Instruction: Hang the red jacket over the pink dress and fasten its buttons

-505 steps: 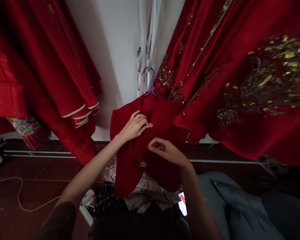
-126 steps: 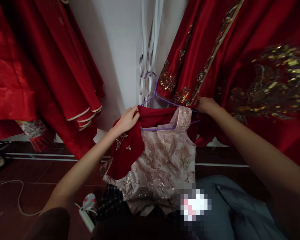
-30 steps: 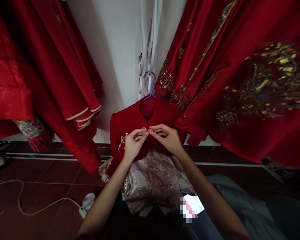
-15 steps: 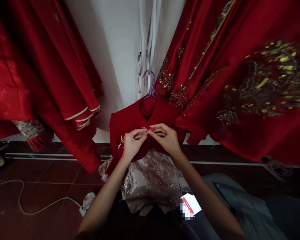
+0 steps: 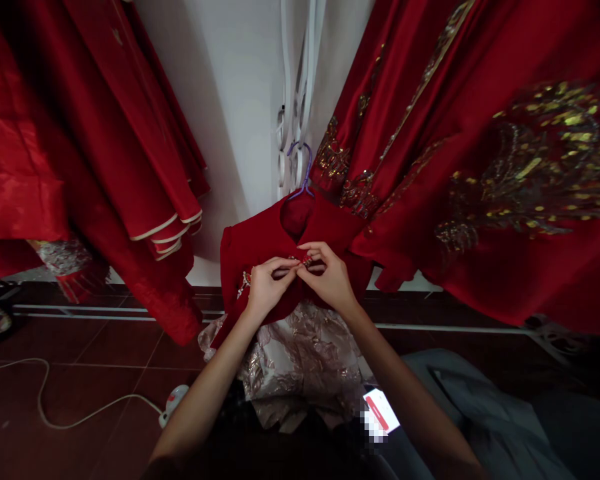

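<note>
A red jacket point(image 5: 253, 247) hangs in front of me on a purple hanger point(image 5: 307, 167), its V-shaped neck facing me. Fingertips of my left hand point(image 5: 269, 287) pinch the jacket's front at the middle, below the neck. Facing it, my right hand point(image 5: 329, 279) pinches a small beaded fastening point(image 5: 306, 261) on the same front edge. The two hands nearly touch, and the fingers hide most of the fastening. A beaded ornament point(image 5: 243, 283) shows on the jacket just left of my left hand. Pale brocade fabric point(image 5: 300, 353) with a metallic pattern hangs below the jacket.
Red garments point(image 5: 145, 167) hang at the left, and red sequinned garments point(image 5: 525, 173) at the right. White straps point(image 5: 307, 73) run down the wall behind the hanger. A low metal rail point(image 5: 455, 328), a cable point(image 5: 80, 423) and a lit phone screen point(image 5: 381, 411) are lower down.
My right hand has shifted slightly down and left, its index finger lifting a little. More of the beaded fastening shows between the fingertips. My left hand stays almost in place.
</note>
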Action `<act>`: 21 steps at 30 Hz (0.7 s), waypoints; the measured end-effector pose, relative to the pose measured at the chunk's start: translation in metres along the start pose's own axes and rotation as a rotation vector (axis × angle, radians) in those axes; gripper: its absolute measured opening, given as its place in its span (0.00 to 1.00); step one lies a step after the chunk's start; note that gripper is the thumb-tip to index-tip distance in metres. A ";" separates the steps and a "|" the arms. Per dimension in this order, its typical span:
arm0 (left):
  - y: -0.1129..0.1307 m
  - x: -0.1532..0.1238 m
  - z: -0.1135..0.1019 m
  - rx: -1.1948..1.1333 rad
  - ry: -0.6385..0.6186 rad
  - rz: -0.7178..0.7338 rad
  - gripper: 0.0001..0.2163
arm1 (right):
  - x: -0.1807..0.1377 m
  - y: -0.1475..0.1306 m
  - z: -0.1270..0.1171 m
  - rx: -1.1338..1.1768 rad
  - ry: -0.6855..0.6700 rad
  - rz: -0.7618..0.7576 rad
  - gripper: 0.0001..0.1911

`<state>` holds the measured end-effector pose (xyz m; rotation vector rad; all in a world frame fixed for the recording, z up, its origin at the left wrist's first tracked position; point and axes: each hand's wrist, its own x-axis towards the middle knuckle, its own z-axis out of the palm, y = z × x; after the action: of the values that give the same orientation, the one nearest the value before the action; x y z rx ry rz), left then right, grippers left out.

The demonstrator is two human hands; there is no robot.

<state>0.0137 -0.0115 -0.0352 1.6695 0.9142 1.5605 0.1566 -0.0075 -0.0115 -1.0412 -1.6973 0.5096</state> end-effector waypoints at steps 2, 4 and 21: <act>-0.001 -0.003 0.004 -0.055 0.009 -0.030 0.08 | -0.005 0.000 0.005 -0.054 0.020 -0.018 0.23; -0.003 -0.005 0.007 -0.100 0.023 -0.040 0.09 | -0.016 0.004 0.010 -0.104 0.018 -0.048 0.30; -0.017 -0.030 0.015 -0.024 -0.484 -0.116 0.32 | -0.015 -0.003 -0.039 0.386 -0.174 0.366 0.31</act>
<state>0.0267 -0.0278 -0.0662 1.8275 0.7154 1.0169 0.1920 -0.0277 -0.0028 -1.0434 -1.4763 1.1444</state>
